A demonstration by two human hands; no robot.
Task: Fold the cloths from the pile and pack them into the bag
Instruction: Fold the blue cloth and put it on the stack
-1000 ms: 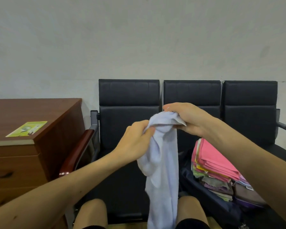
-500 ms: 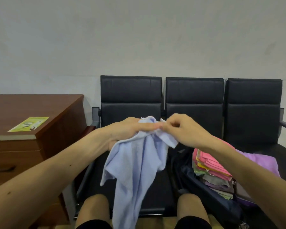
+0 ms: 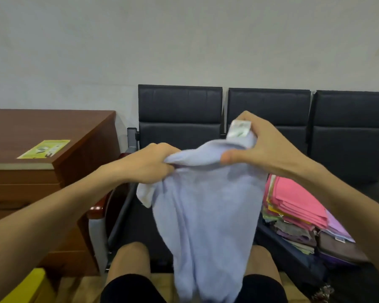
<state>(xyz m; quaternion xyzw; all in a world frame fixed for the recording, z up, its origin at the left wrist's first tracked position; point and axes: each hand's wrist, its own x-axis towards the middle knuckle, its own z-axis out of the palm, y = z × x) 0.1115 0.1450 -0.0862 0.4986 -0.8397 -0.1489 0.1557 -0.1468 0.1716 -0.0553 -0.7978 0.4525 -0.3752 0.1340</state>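
A plain pale grey wall [image 3: 184, 40] is seen across the whole back of the room. A row of three black padded chairs [image 3: 179, 114] is set against it, joined side by side. A red-brown wooden armrest [image 3: 99, 206] on a grey metal frame is seen at the left end of the row. A brown wooden cabinet [image 3: 53, 132] with drawers is placed to the left of the chairs. A yellow-green sticker [image 3: 44, 148] is stuck flat on its top. A bit of tan floor [image 3: 160, 281] is seen low down, and something yellow [image 3: 24, 287] is seen in the bottom left corner. The light is soft and even.
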